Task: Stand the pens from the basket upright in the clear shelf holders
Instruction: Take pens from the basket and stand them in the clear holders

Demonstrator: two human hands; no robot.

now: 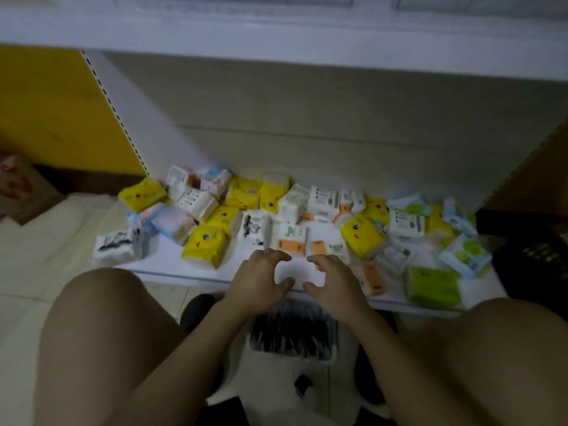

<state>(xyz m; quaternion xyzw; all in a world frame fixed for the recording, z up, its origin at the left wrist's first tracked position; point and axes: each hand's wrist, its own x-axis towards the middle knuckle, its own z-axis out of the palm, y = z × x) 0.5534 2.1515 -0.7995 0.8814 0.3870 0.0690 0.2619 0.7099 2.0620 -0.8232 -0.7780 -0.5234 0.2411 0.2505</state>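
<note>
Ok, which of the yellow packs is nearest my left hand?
The yellow pack at the front, just left of your left hand; the other yellow ones lie farther back or off to the right.

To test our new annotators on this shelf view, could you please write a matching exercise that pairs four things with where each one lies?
Things:
1. green tissue pack
2. white basket holding dark pens
3. black-and-white patterned pack
4. cardboard box

Places:
A. left end of the shelf
B. on the floor between the person's knees
C. front right of the shelf
D. on the floor at the far left, beside the shelf unit

Pairs: 1-C, 2-B, 3-A, 4-D
</note>
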